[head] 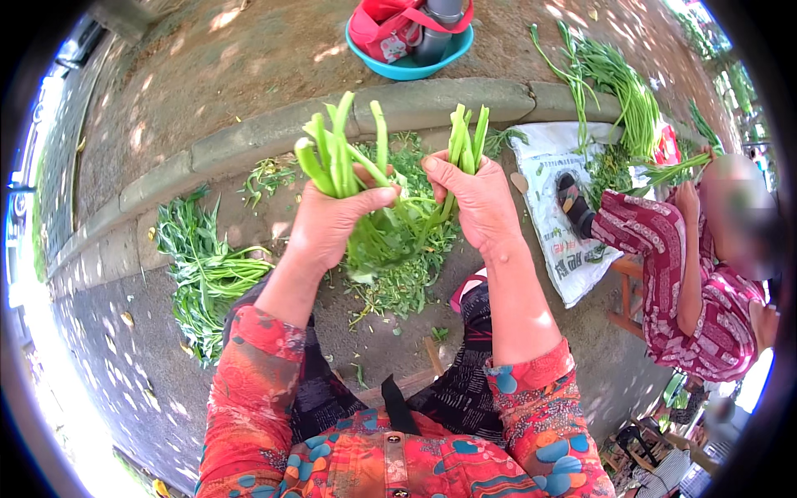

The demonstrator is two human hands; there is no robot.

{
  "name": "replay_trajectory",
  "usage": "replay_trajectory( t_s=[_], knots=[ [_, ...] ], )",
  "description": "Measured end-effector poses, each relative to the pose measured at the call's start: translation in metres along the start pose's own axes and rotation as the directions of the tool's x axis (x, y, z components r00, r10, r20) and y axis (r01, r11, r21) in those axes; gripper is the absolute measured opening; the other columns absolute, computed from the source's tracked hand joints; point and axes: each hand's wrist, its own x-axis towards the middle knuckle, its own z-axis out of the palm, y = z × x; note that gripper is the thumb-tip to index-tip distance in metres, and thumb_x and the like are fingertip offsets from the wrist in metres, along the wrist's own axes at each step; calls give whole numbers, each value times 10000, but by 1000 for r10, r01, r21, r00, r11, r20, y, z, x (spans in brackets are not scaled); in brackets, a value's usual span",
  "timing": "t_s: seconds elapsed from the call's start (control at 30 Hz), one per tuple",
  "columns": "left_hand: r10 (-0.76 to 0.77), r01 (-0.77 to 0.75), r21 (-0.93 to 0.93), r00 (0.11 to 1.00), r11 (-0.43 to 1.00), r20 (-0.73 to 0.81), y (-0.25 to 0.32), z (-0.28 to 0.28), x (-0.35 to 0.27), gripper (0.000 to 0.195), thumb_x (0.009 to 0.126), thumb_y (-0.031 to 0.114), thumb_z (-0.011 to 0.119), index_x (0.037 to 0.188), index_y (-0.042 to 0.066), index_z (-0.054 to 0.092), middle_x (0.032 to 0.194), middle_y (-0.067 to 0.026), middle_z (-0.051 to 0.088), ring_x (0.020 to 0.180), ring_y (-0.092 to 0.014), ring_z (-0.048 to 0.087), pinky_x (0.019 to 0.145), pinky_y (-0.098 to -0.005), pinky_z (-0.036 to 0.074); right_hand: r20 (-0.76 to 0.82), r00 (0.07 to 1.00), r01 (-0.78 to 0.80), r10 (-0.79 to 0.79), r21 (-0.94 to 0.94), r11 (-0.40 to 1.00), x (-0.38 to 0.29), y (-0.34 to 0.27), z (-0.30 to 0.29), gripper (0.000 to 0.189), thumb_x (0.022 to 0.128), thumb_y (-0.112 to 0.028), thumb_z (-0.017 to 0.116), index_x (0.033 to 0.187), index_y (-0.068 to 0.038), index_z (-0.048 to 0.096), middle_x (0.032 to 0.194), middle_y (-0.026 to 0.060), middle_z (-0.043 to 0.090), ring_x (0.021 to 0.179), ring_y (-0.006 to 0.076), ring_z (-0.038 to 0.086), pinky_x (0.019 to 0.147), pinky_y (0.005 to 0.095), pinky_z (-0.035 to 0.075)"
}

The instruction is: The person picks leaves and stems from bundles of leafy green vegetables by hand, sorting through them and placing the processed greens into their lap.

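Observation:
My left hand (333, 215) grips a bunch of thick green vegetable stems (336, 152), their cut ends pointing up and leaves hanging below. Beside it, at the right, my right hand (476, 193) holds a smaller bunch of stems (467, 140) between thumb and fingers. The leaves under both hands partly overlap, so which bunch some of them belong to cannot be told. On the ground beneath lies a heap of loose green leaves and trimmings (405, 286). A pile of leafy stalks (212, 274) rests left of my knee.
A concrete curb (249, 134) crosses beyond the hands. Past it stands a turquoise basin (408, 71) with a red bag (386, 31). At the right, a seated person (691, 292) holds greens beside a white woven sack (554, 230); long stalks (635, 106) lie near its far edge.

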Motion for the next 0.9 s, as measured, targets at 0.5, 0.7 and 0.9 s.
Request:
replay_trajectory(
  t_s=[0.5, 0.7, 0.9],
  knots=[
    [45, -39, 100, 997, 994, -64, -18, 19, 8, 232, 742, -40, 715, 936, 1, 594, 881, -40, 643, 808, -115, 600, 733, -259, 497, 81, 995, 70, -51, -256, 964, -3, 5, 15, 166, 763, -72, 737, 888, -19, 641, 808, 9, 640, 717, 65, 561, 615, 213, 447],
    [2, 6, 160, 999, 987, -51, -14, 19, 5, 262, 745, -24, 712, 985, -8, 610, 880, -39, 641, 801, -110, 599, 713, -256, 495, 72, 997, 36, -11, -360, 932, -5, -1, 13, 163, 786, -64, 698, 921, 4, 640, 776, 27, 656, 693, 71, 570, 611, 224, 458],
    [10, 22, 181, 985, 983, -172, -18, 9, 10, 292, 763, -10, 700, 1036, -44, 602, 894, -71, 647, 789, -133, 616, 715, -263, 505, 42, 995, 95, -85, -376, 922, -5, 0, 8, 168, 788, -109, 723, 895, -15, 635, 759, -16, 613, 638, 52, 504, 566, 214, 410]
  ],
)
